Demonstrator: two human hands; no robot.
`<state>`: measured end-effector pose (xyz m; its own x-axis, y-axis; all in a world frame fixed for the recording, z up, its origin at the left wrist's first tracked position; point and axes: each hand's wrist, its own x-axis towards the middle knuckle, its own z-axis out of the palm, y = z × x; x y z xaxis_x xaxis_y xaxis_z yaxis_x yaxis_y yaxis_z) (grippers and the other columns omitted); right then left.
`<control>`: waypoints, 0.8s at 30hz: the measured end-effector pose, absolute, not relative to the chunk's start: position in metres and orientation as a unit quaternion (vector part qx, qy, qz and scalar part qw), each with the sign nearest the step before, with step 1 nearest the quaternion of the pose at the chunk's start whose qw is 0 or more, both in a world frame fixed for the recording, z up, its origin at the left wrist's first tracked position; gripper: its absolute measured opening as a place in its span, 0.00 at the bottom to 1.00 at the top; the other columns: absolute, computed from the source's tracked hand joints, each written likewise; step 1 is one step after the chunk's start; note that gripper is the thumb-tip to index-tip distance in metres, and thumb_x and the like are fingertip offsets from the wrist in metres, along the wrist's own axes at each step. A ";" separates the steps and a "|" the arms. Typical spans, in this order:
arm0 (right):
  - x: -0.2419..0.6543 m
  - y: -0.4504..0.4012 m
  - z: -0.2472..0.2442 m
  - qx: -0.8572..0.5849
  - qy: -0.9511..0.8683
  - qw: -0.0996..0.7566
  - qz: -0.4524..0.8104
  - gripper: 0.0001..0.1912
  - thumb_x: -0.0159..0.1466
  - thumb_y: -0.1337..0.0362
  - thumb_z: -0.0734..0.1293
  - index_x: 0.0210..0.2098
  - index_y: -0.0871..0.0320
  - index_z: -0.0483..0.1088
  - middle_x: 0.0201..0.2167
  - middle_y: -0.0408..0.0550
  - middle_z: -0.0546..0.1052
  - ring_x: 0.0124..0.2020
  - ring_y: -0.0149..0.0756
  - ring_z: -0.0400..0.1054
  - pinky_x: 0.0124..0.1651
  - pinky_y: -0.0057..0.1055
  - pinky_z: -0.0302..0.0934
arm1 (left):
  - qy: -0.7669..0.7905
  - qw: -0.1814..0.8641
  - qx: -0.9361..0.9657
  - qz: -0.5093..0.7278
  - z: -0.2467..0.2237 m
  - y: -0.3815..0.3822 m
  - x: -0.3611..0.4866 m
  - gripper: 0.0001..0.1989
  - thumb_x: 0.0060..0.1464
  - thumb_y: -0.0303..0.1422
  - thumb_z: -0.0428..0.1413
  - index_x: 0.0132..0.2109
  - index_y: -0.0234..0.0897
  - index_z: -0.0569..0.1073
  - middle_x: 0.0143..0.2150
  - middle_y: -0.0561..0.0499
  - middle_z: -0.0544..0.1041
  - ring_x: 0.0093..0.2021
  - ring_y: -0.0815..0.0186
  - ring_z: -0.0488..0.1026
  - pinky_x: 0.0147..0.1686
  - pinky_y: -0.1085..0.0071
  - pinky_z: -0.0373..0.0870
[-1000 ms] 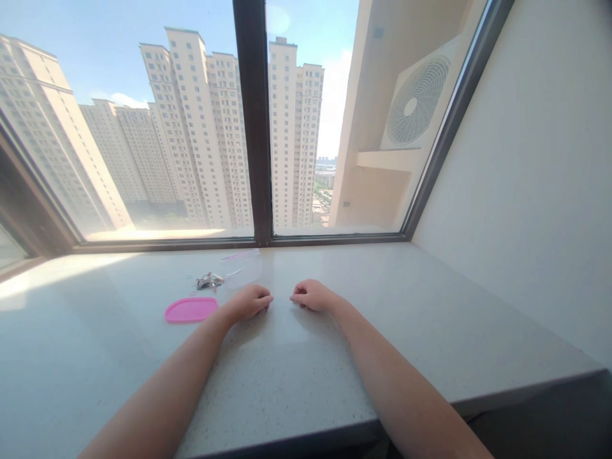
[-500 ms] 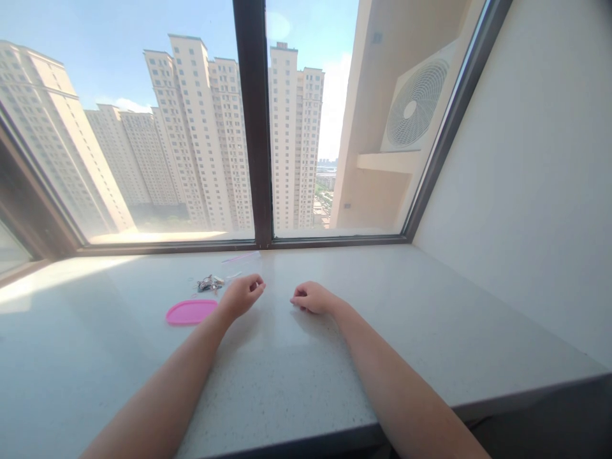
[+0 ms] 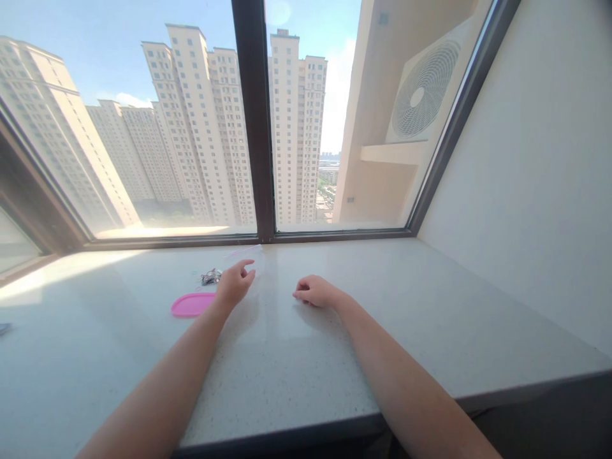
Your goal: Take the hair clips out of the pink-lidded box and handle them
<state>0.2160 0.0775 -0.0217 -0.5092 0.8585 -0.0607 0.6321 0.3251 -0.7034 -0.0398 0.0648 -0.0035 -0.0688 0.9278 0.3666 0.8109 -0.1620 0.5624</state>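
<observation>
The left hand (image 3: pixel 233 285) is raised just off the stone, open and loosely spread, pinching nothing. Its fingers (image 3: pixel 246 263) point up and across toward a clear plastic bag (image 3: pixel 253 261) lying flat beyond them. The bag is so transparent that its outline is hard to follow, and from this angle I cannot tell whether the fingertips touch it. It looks thin, light and soft, likely to crumple or slide on the polished surface, so the firmest place to take hold is probably the pink strip (image 3: pixel 243 250) along its far edge, which looks like a zip seal. Just left of the bag lies a small bunch of metal keys (image 3: pixel 211 277), too small to make out clearly; it should feel hard and comparatively heavy, and is best gathered up as one bunch. Nearer the left wrist is a flat pink plastic lid (image 3: pixel 189 305), apparently stiff and light, with a rim that offers the obvious grip. The right hand (image 3: pixel 316 291) rests on the speckled stone windowsill (image 3: pixel 287 382), well apart from all of this, its fingers loosely curled around nothing visible. Behind the sill, a dark window mullion (image 3: pixel 253 115) divides the view of tall apartment towers (image 3: pixel 296 127).
</observation>
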 end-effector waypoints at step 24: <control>0.219 0.080 -0.026 -0.460 -0.804 0.165 0.340 0.10 0.59 0.60 0.65 0.30 0.61 0.71 0.21 0.44 0.73 0.17 0.26 0.62 0.23 0.23 0.55 | 0.684 0.076 0.655 0.312 -0.011 0.071 -0.039 0.14 0.52 0.39 0.51 0.40 0.37 0.75 0.23 0.53 0.76 0.28 0.64 0.74 0.32 0.72 0.63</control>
<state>0.2190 0.0798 -0.0264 -0.5232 0.8509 -0.0479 0.6263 0.3458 -0.6986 -0.0392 0.0711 -0.0114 -0.1309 0.9436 0.3041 0.8487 -0.0518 0.5263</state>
